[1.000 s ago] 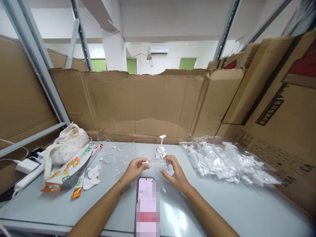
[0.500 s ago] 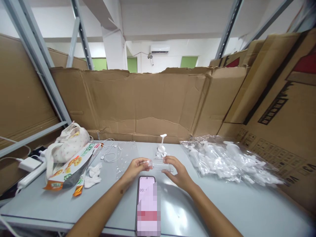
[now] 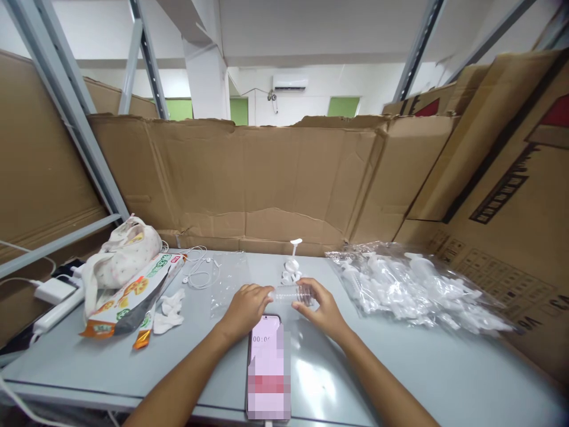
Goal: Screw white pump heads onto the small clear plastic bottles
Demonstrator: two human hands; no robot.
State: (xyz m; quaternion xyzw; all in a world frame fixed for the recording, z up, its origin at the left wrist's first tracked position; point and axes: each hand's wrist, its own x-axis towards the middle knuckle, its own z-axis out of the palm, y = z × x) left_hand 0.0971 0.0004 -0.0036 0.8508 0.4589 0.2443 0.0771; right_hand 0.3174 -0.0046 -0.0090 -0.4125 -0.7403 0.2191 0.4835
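Lying sideways between my two hands is a clear, ribbed plastic bottle (image 3: pixel 287 294). My left hand (image 3: pixel 247 304) has its fingers closed over the bottle's left end and hides that end. Around the right end, my right hand (image 3: pixel 323 305) grips with thumb and fingers. Just beyond the bottle, small white plastic parts (image 3: pixel 291 270) sit on the table, one with an upright stem and a flat top. A phone (image 3: pixel 268 367) with a timer on its screen lies below my hands, partly blurred out.
On the right lies a clear bag (image 3: pixel 413 290) full of white plastic parts. To the left are a flat clear bag (image 3: pixel 229 279), white earphones (image 3: pixel 198 276), crumpled tissue (image 3: pixel 169 311), a snack packet (image 3: pixel 128 296) and a cloth bag (image 3: pixel 122 246). Cardboard (image 3: pixel 262 178) walls in the table.
My left hand has turned over the bottle's left end, its fingers now wrapped further round it. My right hand still holds the other end. The view has shifted slightly.
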